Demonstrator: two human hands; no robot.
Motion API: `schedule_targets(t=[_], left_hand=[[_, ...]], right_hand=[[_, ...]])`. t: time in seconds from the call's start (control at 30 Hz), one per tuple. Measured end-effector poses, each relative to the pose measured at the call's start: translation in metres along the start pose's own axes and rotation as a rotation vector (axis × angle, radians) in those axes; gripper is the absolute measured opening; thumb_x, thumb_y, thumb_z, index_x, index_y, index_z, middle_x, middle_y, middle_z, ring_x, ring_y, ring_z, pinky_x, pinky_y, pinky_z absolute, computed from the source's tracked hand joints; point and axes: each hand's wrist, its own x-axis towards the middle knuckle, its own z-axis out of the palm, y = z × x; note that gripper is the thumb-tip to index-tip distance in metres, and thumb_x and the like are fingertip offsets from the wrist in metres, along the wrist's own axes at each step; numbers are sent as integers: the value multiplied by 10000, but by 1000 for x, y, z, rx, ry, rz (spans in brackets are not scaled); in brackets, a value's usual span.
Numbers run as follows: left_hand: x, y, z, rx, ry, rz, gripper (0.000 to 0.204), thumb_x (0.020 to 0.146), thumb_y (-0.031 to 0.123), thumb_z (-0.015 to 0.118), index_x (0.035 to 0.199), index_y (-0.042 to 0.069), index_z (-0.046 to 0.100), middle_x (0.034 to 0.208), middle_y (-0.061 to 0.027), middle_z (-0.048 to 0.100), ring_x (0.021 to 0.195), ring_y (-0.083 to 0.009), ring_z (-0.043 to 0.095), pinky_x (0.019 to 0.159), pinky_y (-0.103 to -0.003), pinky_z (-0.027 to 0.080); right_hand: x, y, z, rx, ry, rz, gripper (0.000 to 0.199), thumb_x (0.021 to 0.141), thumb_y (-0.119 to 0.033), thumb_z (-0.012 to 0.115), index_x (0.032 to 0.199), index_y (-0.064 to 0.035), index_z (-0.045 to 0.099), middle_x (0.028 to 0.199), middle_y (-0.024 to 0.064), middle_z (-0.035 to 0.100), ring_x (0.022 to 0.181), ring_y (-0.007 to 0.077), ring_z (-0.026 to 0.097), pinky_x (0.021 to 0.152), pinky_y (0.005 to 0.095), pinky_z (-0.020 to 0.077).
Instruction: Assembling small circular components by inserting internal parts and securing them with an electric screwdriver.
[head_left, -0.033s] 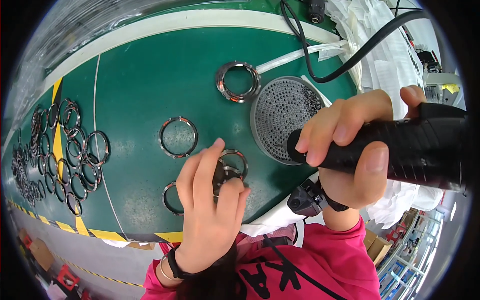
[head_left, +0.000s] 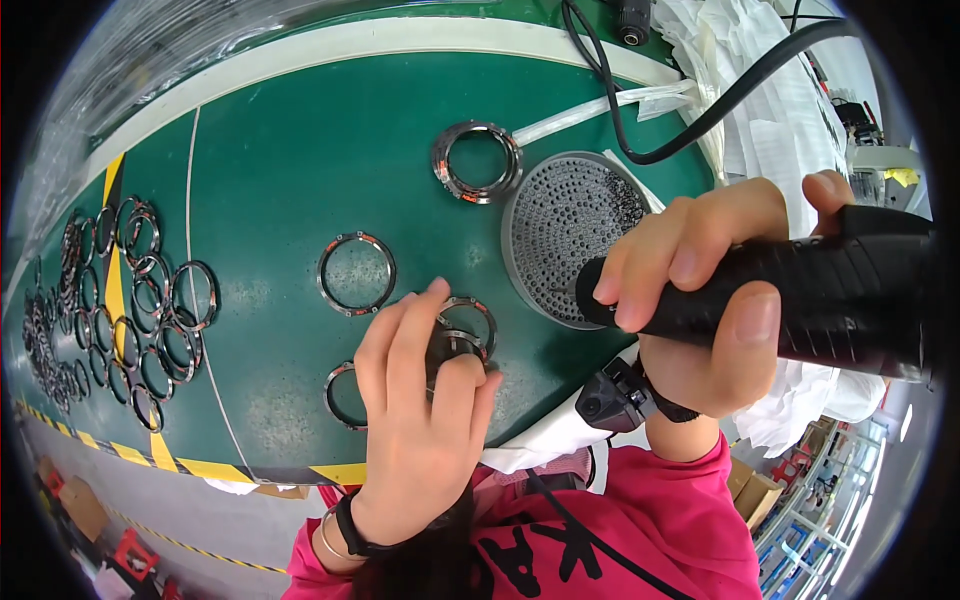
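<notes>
My right hand [head_left: 690, 250] is wrapped round a black electric screwdriver [head_left: 840, 295]. Its front end hangs over the near right part of a round grey screw tray [head_left: 508, 250], whose face is dotted with rows of small holes and dark screws. To the left of the tray, my left hand [head_left: 420, 395] is closed on a thin metal ring [head_left: 488, 325] low over the green table; the fingers hide part of it and of another rounded piece under them. One loose ring [head_left: 320, 275] lies just beyond my left fingers, and a second ring [head_left: 330, 400] lies partly behind the hand.
A small stack of rings [head_left: 440, 175] sits beyond the tray. Many more rings [head_left: 150, 375] crowd the table's left side. A black cable [head_left: 720, 110] arches over the far right, near white wrapping sheets [head_left: 750, 130]. Yellow-black tape [head_left: 205, 470] marks the near table edge.
</notes>
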Motion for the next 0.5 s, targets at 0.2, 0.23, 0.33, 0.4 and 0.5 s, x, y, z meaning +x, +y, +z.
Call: schedule_targets(t=[0.2, 0.23, 0.33, 0.4, 0.5], left_hand=[[-3, -6, 2, -60, -34, 61, 358, 695, -29, 716, 989, -15, 512, 1238, -230, 582, 1107, -398, 554, 892, -470, 481], [-2, -6, 2, -61, -56, 80, 354, 705, -7, 712, 999, -14, 516, 1237, -220, 593, 1108, -385, 559, 885, -464, 487], [-1, -6, 4, -66, -66, 110, 281, 735, 10, 681, 977, -23, 543, 1241, -209, 601, 1074, -359, 584, 859, -425, 520], [0, -6, 5, -69, -40, 133, 218, 753, 1, 665, 950, -35, 579, 1203, -209, 619, 1049, -346, 606, 849, -390, 542], [-1, -7, 4, -96, -42, 128, 222, 755, 3, 667, 960, -38, 592, 1192, -204, 624, 1051, -334, 612, 849, -379, 543]], right_hand=[[-2, 1, -1, -43, -61, -12, 596, 967, -288, 543, 1416, -104, 196, 911, 125, 498, 526, 207, 535, 502, 392, 521], [-2, 2, 0, -43, -66, -9, 596, 967, -288, 543, 1416, -104, 196, 911, 125, 498, 526, 207, 535, 502, 392, 521], [-5, 4, 7, 137, 69, -221, 578, 955, -268, 539, 1421, -60, 267, 908, 108, 498, 503, 191, 526, 449, 351, 492], [-4, 4, 8, 280, 71, -315, 583, 952, -259, 540, 1422, -17, 295, 910, 101, 498, 498, 184, 527, 435, 331, 491], [-7, -8, 6, 262, -26, -208, 603, 953, -253, 547, 1422, 18, 282, 914, 103, 496, 503, 186, 536, 444, 329, 509]])
